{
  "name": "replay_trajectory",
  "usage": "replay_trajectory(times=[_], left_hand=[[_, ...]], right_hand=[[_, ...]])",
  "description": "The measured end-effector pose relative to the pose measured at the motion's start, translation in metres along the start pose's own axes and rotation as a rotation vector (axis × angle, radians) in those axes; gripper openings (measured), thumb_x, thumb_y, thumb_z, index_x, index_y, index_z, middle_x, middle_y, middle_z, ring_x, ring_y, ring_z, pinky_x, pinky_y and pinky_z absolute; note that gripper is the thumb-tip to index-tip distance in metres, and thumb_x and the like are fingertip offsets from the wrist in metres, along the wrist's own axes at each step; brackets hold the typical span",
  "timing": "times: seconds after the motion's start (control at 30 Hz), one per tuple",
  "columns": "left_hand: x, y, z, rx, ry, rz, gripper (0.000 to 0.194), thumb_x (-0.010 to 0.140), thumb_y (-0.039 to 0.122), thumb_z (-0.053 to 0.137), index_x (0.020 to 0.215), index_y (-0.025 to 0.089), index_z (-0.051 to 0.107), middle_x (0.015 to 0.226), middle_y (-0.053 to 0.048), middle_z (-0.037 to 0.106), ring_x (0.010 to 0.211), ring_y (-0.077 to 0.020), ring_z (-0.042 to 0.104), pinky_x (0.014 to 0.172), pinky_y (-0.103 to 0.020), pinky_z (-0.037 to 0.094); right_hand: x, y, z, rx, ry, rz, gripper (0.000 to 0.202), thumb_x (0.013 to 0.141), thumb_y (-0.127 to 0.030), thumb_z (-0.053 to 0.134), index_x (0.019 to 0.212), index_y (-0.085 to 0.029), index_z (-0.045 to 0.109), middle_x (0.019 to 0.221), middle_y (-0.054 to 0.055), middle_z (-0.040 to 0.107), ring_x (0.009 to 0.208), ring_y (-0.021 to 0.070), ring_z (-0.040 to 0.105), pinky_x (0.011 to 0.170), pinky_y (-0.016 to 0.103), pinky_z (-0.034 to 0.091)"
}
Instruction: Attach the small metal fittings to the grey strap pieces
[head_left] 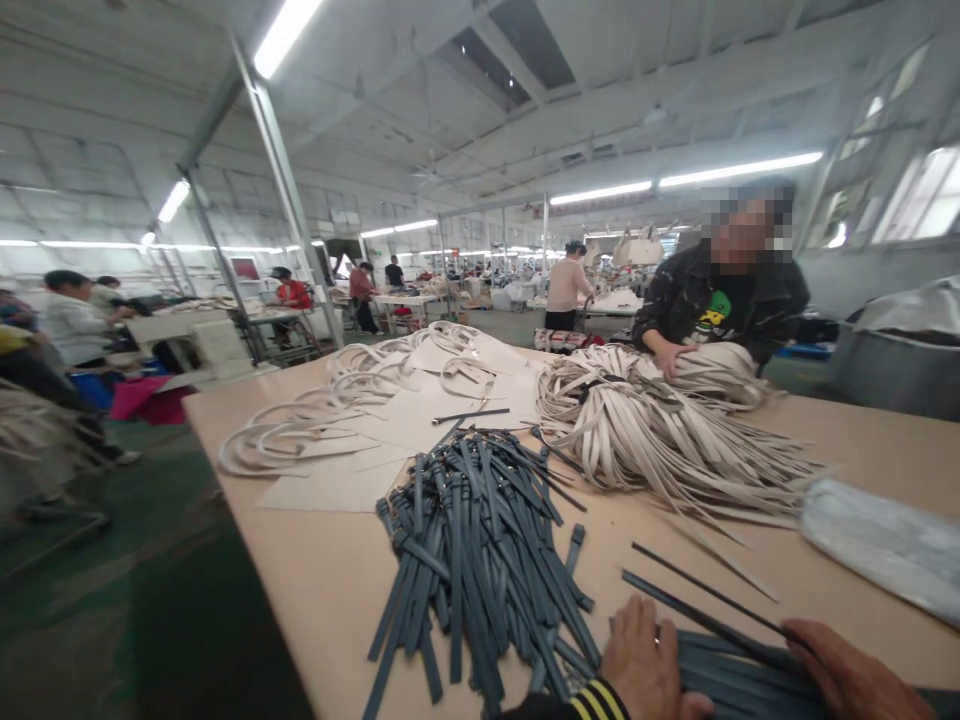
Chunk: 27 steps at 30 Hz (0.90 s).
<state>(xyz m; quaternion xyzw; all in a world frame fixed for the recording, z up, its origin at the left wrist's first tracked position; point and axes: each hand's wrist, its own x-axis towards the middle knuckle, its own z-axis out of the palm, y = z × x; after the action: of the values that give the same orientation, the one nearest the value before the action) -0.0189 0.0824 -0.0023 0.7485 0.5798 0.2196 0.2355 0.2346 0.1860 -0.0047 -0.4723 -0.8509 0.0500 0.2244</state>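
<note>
My left hand [643, 655], below a black cuff with yellow stripes, lies on the table at the left edge of a bundle of dark blue-grey straps [739, 672]. Its fingers are stretched out and a ring shows on one. At the bundle's right side my right hand [855, 672] has its fingers curled around a dark strap [705, 608]; the fingertips are partly hidden. A thinner dark strip [705, 588] runs just beyond it. Left of my hands spreads a heap of blue-grey straps with buckle ends [480, 560].
Across the table [870, 440], a co-worker [720, 290] has a hand on a big bundle of cream strips [645, 410]. Cream looped straps [300, 430] lie on pale sheets [337, 490] at left. A plastic-wrapped pack [885, 545] rests at right. Other people work behind.
</note>
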Motion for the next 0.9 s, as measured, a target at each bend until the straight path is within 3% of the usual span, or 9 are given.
replay_trajectory(times=[0.1,0.17,0.23,0.27,0.33,0.43,0.53,0.63,0.9], left_hand=[[0.001,0.011,0.000,-0.125,0.033,0.001,0.067,0.074,0.044,0.049,0.127,0.008,0.031,0.136,-0.021,0.023,0.126,-0.0327,0.015,0.102,-0.051,0.014],[0.004,0.017,-0.009,-0.297,0.139,-0.069,0.057,0.078,0.041,0.042,0.124,0.009,0.033,0.132,-0.020,0.031,0.123,-0.0283,0.026,0.101,-0.045,0.020],[0.007,0.023,-0.022,-0.585,0.241,-0.195,0.050,0.080,0.047,0.035,0.116,0.012,0.038,0.117,-0.018,0.047,0.104,-0.0236,0.048,0.089,-0.040,0.037],[0.009,0.025,-0.027,-0.758,0.256,-0.272,0.050,0.079,0.052,0.033,0.110,0.013,0.040,0.103,-0.015,0.055,0.086,-0.0202,0.057,0.075,-0.036,0.045],[0.011,0.029,-0.037,-1.076,0.254,-0.395,0.051,0.074,0.059,0.035,0.098,0.016,0.043,0.073,-0.005,0.058,0.049,-0.0114,0.052,0.046,-0.025,0.043],[0.008,0.030,-0.045,-1.333,0.290,-0.429,0.044,0.067,0.059,0.048,0.078,0.016,0.044,0.053,0.005,0.048,0.034,-0.0040,0.037,0.034,-0.016,0.029],[0.001,0.027,-0.045,-1.347,0.339,-0.394,0.038,0.065,0.052,0.055,0.065,0.016,0.041,0.051,0.006,0.047,0.036,-0.0030,0.038,0.035,-0.014,0.029],[-0.005,0.029,-0.039,-1.220,0.295,-0.341,0.035,0.067,0.048,0.054,0.064,0.016,0.043,0.050,0.005,0.048,0.036,-0.0043,0.041,0.035,-0.015,0.030],[-0.018,0.057,-0.029,-1.192,0.129,-0.310,0.032,0.071,0.046,0.050,0.065,0.015,0.046,0.050,0.004,0.052,0.037,-0.0052,0.045,0.037,-0.016,0.034]], right_hand=[[-0.005,-0.034,-0.031,-0.054,0.031,-0.036,0.032,0.078,-0.021,0.034,0.102,-0.024,0.056,0.096,0.005,0.064,0.080,0.0192,0.062,0.063,0.025,0.050],[-0.010,-0.054,-0.045,-0.091,0.093,-0.050,0.035,0.079,-0.017,0.033,0.104,-0.024,0.056,0.092,0.005,0.064,0.076,0.0181,0.062,0.064,0.024,0.050],[-0.017,-0.069,-0.053,-0.108,0.121,-0.055,0.037,0.078,-0.015,0.033,0.107,-0.025,0.055,0.093,0.005,0.064,0.075,0.0173,0.062,0.063,0.023,0.051],[-0.023,-0.074,-0.054,-0.112,0.126,-0.054,0.038,0.078,-0.014,0.033,0.108,-0.025,0.054,0.093,0.005,0.064,0.076,0.0171,0.062,0.063,0.023,0.051],[-0.035,-0.080,-0.054,-0.110,0.114,-0.052,0.040,0.078,-0.013,0.032,0.109,-0.025,0.054,0.095,0.005,0.063,0.078,0.0169,0.062,0.065,0.023,0.051],[-0.054,-0.081,-0.049,-0.094,0.076,-0.058,0.042,0.078,-0.011,0.031,0.111,-0.024,0.053,0.095,0.005,0.062,0.081,0.0170,0.061,0.067,0.024,0.051],[-0.070,-0.081,-0.044,-0.060,0.065,-0.011,0.039,0.081,-0.014,0.030,0.112,-0.021,0.052,0.093,0.007,0.062,0.081,0.0180,0.061,0.065,0.025,0.052],[-0.077,-0.090,-0.045,0.027,0.058,0.053,0.031,0.083,-0.025,0.038,0.109,-0.020,0.053,0.096,0.008,0.063,0.086,0.0201,0.060,0.073,0.029,0.051],[-0.057,-0.140,-0.066,0.360,-0.107,0.129,0.029,0.081,-0.032,0.046,0.104,-0.018,0.058,0.103,0.008,0.062,0.097,0.0214,0.055,0.087,0.035,0.042]])
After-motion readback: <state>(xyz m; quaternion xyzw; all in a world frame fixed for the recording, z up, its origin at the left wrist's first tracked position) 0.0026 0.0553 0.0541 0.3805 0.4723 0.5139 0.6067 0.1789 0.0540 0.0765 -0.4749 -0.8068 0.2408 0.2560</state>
